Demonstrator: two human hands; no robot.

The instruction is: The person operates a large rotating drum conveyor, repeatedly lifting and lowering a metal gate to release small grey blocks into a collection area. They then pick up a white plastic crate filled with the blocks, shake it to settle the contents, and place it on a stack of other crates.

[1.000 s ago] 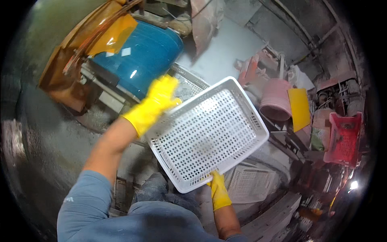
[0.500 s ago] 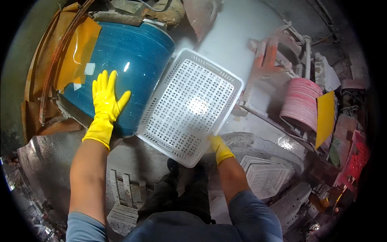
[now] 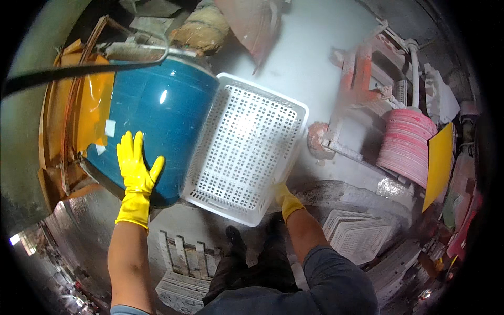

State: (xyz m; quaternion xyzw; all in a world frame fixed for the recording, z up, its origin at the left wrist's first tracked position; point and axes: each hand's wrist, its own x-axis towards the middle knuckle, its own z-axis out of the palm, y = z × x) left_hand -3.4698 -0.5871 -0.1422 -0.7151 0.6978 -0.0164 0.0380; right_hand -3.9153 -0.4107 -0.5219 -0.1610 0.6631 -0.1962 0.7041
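My left hand (image 3: 137,170), in a yellow rubber glove, lies against a smooth, curved blue drum-like surface (image 3: 160,115) with its fingers stretched and the thumb apart. A small pale square piece (image 3: 109,127) sits on the blue surface just beyond the fingertips. To the right, a white perforated plastic basket (image 3: 244,152) stands tilted beside the blue surface, and its slotted bottom shows. My right hand (image 3: 286,200), also gloved in yellow, grips the basket's lower right side. The basket rim partly hides its fingers.
Orange sheeting (image 3: 94,97) borders the blue surface on the left. A dark curved bar (image 3: 84,71) crosses the upper left. At right stand a pink ribbed cylinder (image 3: 407,144) and a yellow panel (image 3: 438,165). Stacked white baskets (image 3: 359,236) and a slatted wooden piece (image 3: 189,257) lie lower down.
The view has shifted, and the dark curved bar now shows at upper left. The basket sits slightly closer against the blue surface. Both hands keep their places on the surface and basket.
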